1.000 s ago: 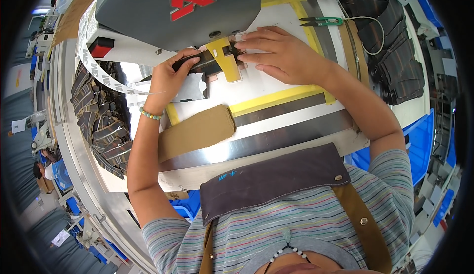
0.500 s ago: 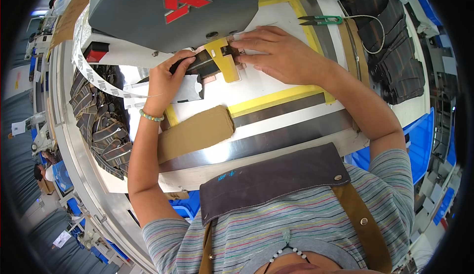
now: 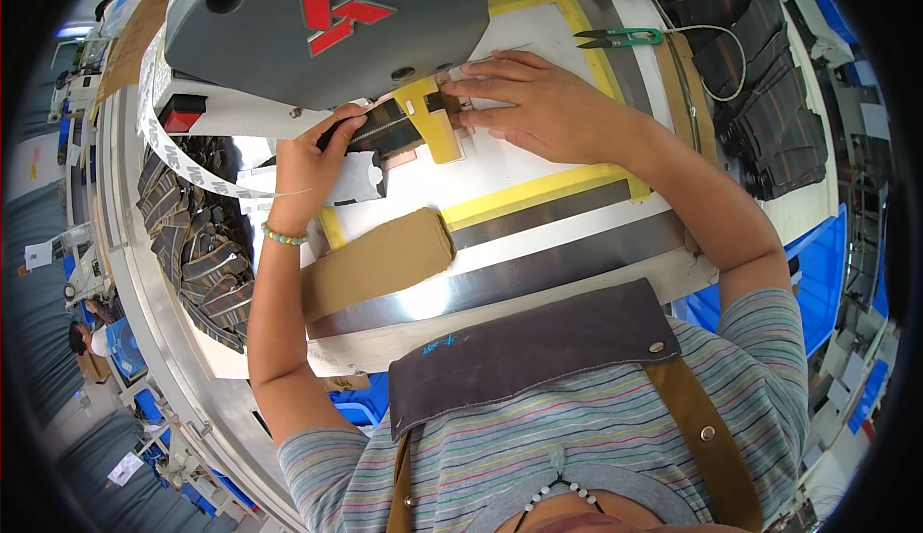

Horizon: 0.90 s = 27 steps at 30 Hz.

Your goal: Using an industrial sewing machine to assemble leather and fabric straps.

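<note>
One dark striped fabric strip (image 3: 370, 131) lies under the grey machine head (image 3: 327, 24), pinched by the left hand (image 3: 312, 153); the right hand (image 3: 538, 105) presses flat, open, beside one yellow guide (image 3: 433, 124) on the bench (image 3: 538, 163).

Red emblem (image 3: 332, 16) on grey housing (image 3: 288, 24)

machine head (image 3: 327, 24): sits at the far side of the desk (image 3: 567, 245)
fabric strip (image 3: 385, 129): under the machine head, between both hands
snips (image 3: 620, 38): far right
cardboard pad (image 3: 380, 259): near edge, left
fabric stack (image 3: 192, 245): off the desk's left
</note>
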{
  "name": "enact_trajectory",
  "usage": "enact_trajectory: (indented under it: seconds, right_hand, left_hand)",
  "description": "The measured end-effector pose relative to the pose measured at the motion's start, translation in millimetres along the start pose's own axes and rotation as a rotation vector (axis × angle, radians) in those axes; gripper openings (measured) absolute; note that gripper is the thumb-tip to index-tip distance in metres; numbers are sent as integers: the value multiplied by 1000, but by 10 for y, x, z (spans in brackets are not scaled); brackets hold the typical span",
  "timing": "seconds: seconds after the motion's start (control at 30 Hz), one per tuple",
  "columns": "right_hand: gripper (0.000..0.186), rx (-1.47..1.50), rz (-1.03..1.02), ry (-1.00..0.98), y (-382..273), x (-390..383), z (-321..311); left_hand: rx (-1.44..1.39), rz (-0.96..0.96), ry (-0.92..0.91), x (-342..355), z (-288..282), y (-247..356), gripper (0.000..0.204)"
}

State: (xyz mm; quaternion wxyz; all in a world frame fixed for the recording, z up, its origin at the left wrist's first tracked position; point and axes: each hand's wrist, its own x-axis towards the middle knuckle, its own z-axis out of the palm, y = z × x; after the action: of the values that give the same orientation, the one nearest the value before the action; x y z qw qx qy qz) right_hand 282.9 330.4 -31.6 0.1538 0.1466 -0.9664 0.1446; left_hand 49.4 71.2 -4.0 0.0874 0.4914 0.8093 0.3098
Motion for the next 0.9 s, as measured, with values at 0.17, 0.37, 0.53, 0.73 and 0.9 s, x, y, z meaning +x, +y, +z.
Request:
enact_trajectory:
  seconds: [0.17,0.37,0.53,0.73,0.9]
  right_hand:
    - [33,7,-15,41,4,-14,-23]
    - [39,200,50,111,10,-25,-43]
    - [42,48,-24,85,-14,10,19]
    - [40,21,-2,43,-15,2,45]
    - [39,30,20,31,-30,-2,48]
  left_hand:
    - [-209,-199,-93,56,7,48,19]
    - [-96,-195,-63,76,160,82,24]
    - [-69,-138,-40,50,227,-1,25]
    - [267,76,74,-61,153,178,24]
    - [421,384,-26,-332,133,470,47]
